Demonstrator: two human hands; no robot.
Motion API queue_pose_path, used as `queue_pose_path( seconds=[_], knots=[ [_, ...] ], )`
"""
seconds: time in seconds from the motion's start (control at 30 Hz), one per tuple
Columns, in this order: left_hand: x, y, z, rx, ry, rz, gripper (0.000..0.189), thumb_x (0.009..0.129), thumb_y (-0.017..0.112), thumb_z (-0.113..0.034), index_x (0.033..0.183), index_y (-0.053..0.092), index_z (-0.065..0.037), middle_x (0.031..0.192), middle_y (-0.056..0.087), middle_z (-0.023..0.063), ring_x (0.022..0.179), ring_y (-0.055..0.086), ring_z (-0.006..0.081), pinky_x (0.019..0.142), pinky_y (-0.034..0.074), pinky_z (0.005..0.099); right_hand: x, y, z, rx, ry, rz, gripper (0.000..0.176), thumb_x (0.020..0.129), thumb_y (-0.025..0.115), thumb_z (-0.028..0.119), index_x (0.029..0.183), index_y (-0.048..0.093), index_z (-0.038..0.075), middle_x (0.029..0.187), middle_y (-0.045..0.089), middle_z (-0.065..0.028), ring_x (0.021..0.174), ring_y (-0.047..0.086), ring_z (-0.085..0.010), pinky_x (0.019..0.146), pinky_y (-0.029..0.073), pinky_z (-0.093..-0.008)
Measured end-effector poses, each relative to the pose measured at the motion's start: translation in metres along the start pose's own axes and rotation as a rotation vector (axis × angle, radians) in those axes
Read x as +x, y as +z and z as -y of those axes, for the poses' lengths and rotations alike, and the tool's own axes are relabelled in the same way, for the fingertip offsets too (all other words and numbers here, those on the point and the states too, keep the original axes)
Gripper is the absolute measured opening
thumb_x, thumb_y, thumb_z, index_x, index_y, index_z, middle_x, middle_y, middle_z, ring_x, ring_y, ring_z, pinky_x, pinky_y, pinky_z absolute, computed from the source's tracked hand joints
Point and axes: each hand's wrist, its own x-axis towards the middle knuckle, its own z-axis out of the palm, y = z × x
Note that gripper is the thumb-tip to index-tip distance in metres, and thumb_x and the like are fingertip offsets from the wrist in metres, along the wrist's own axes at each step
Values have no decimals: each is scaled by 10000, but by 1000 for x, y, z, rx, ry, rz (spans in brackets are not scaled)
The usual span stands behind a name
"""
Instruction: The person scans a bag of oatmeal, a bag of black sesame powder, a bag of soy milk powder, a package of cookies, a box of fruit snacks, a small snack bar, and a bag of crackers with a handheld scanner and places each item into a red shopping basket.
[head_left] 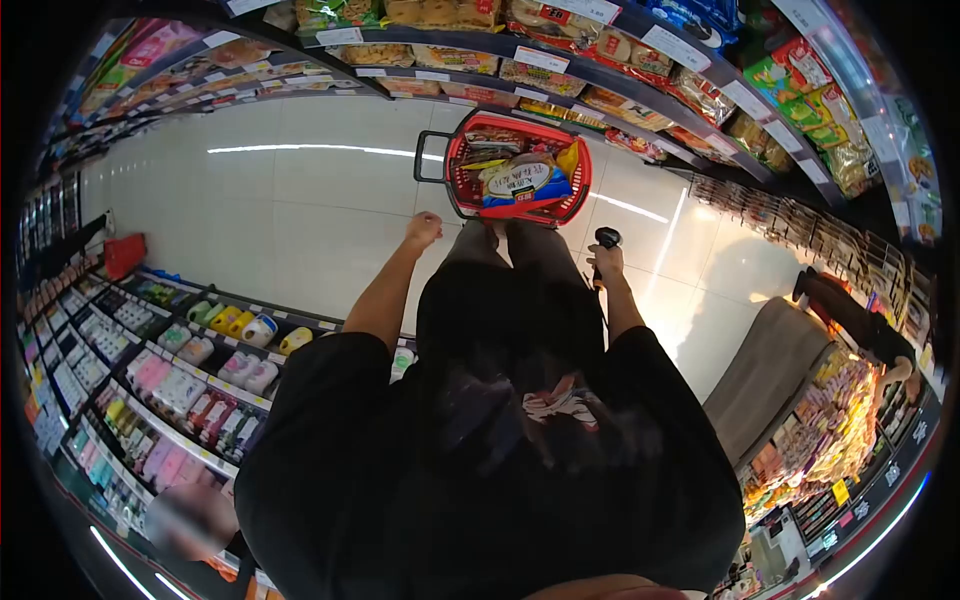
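Observation:
A red shopping basket (579, 208) with a black handle stands on the tiled floor just ahead of the person's legs. Several packages lie in it, among them a blue and white bag (522, 182) and a yellow packet (568, 160). My left hand (425, 230) hangs to the lower left of the basket, its fingers curled in, with no object visible in it. On the right, my right hand (606, 262) is wrapped round a black handheld device (607, 238), below the basket's right side; a thin cord hangs beneath it.
Shelves of packaged food (540, 60) run along the top. Shelves of bottles (200, 370) fill the lower left, where a blurred person (192, 520) stands. Another person (885, 340) is at the far right, near a heaped snack display (815, 420). A red bag (124, 256) is at left.

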Motion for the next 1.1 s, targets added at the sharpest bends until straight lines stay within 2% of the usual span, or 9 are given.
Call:
queue_pose_path(
  seconds=[0.27,0.4,0.47,0.5,0.57,0.63,0.77,0.83,1.1],
  knots=[
    [13,60,50,85,4,54,249,774,581,-213,908,633,-10,695,652,147,628,653,191,642,520,315,62,41,17,-87,56,65,237,740,665,198,874,604,12,705,567,-80,581,554,-172,492,483,-310],
    [34,108,65,243,-28,85,335,759,595,-229,1037,582,-44,849,654,171,814,648,256,769,495,361,102,61,29,-144,67,119,288,708,696,263,866,615,37,658,549,-64,548,552,-174,469,492,-314],
    [46,127,35,300,3,31,456,731,627,-230,1139,519,-57,967,627,164,957,594,324,849,460,407,132,75,32,-258,-47,113,341,687,693,257,932,618,33,778,616,-151,725,597,-267,641,490,-373],
    [59,140,29,289,-4,30,456,731,627,-230,1139,519,-57,967,627,164,957,594,324,849,460,407,144,79,38,-319,-99,108,395,670,699,252,988,611,34,867,650,-206,892,625,-344,778,483,-407],
    [88,164,27,367,440,-226,501,706,674,-242,1145,513,-62,935,630,145,924,602,331,848,465,420,171,88,38,-402,-268,60,383,674,695,265,955,615,17,859,647,-183,834,631,-302,747,486,-391],
    [84,171,-3,580,419,-216,479,705,675,-225,1131,529,-63,942,633,144,931,605,334,845,471,424,189,89,40,-494,-431,22,378,678,692,278,922,619,-1,851,645,-160,776,637,-261,716,488,-375],
    [108,176,-2,981,158,170,312,725,648,-140,1024,605,-63,962,639,145,936,620,323,812,500,419,204,84,61,-610,-113,225,399,678,696,264,964,607,1,872,647,-162,822,634,-272,738,485,-381],
    [110,182,13,1017,156,93,179,746,593,-82,916,641,-58,951,645,147,931,627,308,771,517,405,210,88,57,-512,14,285,435,674,698,268,999,596,-2,892,645,-159,831,632,-269,750,485,-372],
    [75,216,2,917,607,24,144,816,542,-196,792,607,-70,797,632,125,758,626,297,650,499,425,215,83,44,-615,-338,49,551,636,706,261,1079,545,-25,994,612,-225,938,597,-367,843,472,-426]
  ],
)
